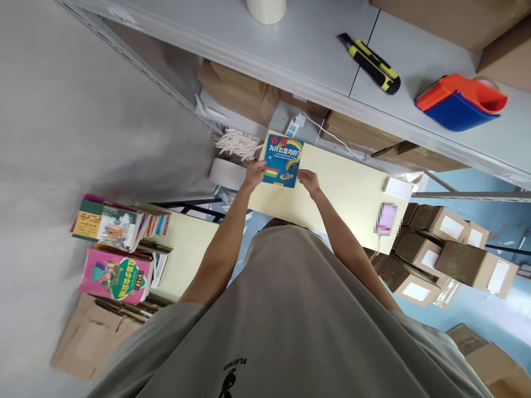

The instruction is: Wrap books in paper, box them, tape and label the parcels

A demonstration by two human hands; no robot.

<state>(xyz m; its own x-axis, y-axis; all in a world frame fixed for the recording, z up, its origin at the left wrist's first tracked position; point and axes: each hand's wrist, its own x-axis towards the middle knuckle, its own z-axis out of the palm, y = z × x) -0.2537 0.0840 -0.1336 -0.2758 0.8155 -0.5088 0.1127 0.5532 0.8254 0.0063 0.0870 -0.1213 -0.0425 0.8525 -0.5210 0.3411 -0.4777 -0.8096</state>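
A blue book [283,160] with a red and white title, a banana and a ringed planet on its cover lies over the pale yellow table [336,177] before me. My left hand [255,174] grips its left edge, thumb on the cover. At the lower right edge, my right hand [309,181] has its fingers closed on the book's border. Whether the book rests on the tabletop or is slightly raised, I cannot tell.
A shelf above holds a box cutter [369,63], a red-and-blue tape dispenser [460,102] and a white roll [266,10]. Stacked books [112,226] stand at left, cardboard boxes [448,249] at right. A blurred-out purple object [386,219] and a white box [397,188] lie on the table.
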